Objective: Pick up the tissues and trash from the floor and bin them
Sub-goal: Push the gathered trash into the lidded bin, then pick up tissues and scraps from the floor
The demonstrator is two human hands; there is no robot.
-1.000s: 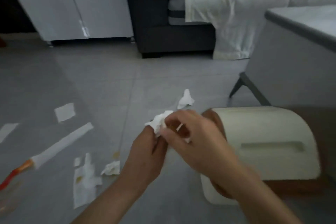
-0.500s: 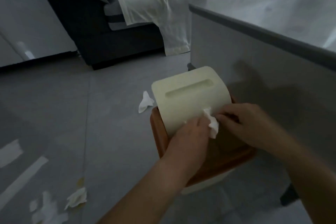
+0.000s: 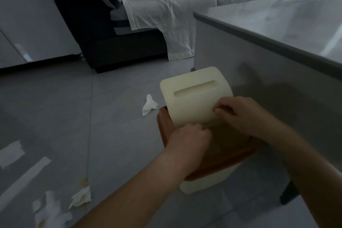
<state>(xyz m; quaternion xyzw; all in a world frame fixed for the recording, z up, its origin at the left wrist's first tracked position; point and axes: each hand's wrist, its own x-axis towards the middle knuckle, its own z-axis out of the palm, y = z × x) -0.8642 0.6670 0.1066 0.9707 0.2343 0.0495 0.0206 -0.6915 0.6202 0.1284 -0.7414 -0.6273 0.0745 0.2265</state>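
Right now both my hands are at the bin [image 3: 203,185]. My left hand [image 3: 188,139] has its fingers curled in at the lower edge of the cream lid [image 3: 194,98], over the brown rim. My right hand [image 3: 240,114] has bent fingers, their tips against the lid's face. I can't tell whether either holds anything. A white tissue [image 3: 149,104] lies on the floor just left of the bin. A crumpled tissue [image 3: 81,196] and paper scraps [image 3: 50,213] lie well apart from it, near my left forearm.
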